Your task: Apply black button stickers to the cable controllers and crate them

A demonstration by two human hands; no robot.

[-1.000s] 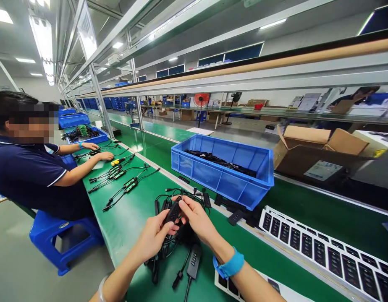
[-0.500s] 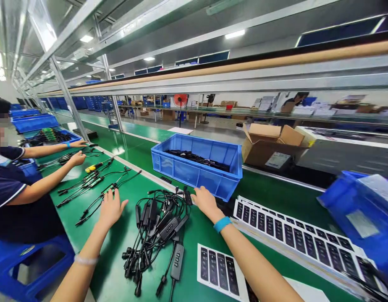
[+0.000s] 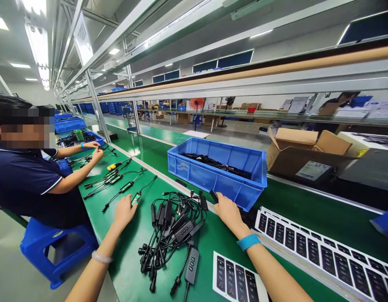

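Observation:
My left hand (image 3: 124, 214) has its thumb and fingers closed about the edge of a small green circuit board (image 3: 136, 198) with a black cable, at the left side of the green bench. In my right hand (image 3: 228, 213) is a small black plastic casing piece (image 3: 214, 196), pinched in front of the blue bin; the fingers partly hide it. Between my hands lies a tangled pile of black cables with inline control boxes (image 3: 184, 230). One box with three cut-outs (image 3: 192, 265) lies nearest to me. More cabled boards (image 3: 127, 187) lie beyond my left hand.
A blue bin (image 3: 194, 172) holding black parts stands beyond the pile. Sheets of black labels (image 3: 307, 243) lie to the right, with another label sheet (image 3: 234, 279) near my right forearm. A co-worker (image 3: 33, 180) sits at the left, hands over cabled boards. An open carton (image 3: 304, 159) stands behind.
My view has turned left. My left hand has gone from spread fingers to closing on a circuit board. My right hand has lifted a black casing piece away from the pile's far edge.

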